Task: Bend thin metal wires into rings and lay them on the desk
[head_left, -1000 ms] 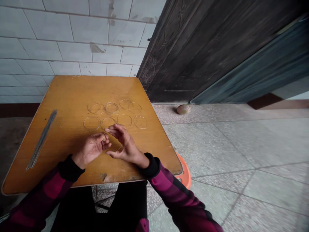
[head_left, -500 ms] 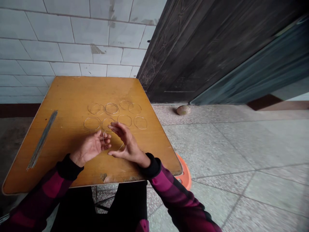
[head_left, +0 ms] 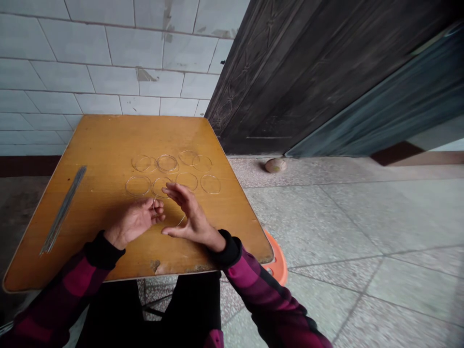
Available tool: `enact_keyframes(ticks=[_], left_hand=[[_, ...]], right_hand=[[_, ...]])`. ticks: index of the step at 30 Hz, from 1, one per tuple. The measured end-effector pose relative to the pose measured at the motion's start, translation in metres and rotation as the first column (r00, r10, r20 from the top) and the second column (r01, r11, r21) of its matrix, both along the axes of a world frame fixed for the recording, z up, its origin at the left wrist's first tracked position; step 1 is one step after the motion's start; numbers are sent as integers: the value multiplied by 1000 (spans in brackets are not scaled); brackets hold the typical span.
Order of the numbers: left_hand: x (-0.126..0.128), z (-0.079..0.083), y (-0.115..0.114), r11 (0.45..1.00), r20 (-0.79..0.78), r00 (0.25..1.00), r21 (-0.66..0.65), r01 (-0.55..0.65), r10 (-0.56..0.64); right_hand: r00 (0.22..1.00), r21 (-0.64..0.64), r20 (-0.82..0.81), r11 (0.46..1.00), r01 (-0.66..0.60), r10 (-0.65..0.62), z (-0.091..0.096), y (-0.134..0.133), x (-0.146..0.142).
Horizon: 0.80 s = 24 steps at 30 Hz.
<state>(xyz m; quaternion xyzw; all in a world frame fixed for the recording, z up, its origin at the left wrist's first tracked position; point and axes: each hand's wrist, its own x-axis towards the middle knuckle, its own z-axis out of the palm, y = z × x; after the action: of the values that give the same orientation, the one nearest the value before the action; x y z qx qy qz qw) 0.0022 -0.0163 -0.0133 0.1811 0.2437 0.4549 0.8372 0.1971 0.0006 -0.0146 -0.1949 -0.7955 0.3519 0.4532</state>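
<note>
A thin metal wire (head_left: 181, 220), bent in a curve, spans the gap between my two hands just above the wooden table (head_left: 108, 140). My left hand (head_left: 136, 220) has its palm turned up, thumb and fingertips closed on the wire's left side. Opposite it, my right hand (head_left: 188, 215) forms a wide C, its thumb well apart from the fingers. The wire runs up against its inner side; its other fingers are partly hidden. Beyond my hands lie several thin wire rings (head_left: 210, 193) in two rough rows, some overlapping.
A bundle of straight wires (head_left: 63, 210) lies along the table's left side. An orange plastic stool (head_left: 279, 261) shows under the right corner. A tiled wall (head_left: 119, 53) stands behind, with a dark wooden door (head_left: 290, 72) to the right. A roundish object (head_left: 276, 166) rests on the floor.
My left hand has shifted slightly, its fingers drawing closer around the wire and a little to the left. My right hand and the rings stay in place.
</note>
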Motion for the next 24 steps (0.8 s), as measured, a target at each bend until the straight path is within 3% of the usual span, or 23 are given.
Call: enact_keyframes(ticks=[11,24], left_hand=[[9,-2,-8,999,0,1000,53,-11,11],[7,0,-4,999,19,999,-14,-32,32]], right_hand=[[997,-45,-82,999,-15,12,-3,-1,-2],[998,-21,-66,1000,-24,22,0,-4,-4]])
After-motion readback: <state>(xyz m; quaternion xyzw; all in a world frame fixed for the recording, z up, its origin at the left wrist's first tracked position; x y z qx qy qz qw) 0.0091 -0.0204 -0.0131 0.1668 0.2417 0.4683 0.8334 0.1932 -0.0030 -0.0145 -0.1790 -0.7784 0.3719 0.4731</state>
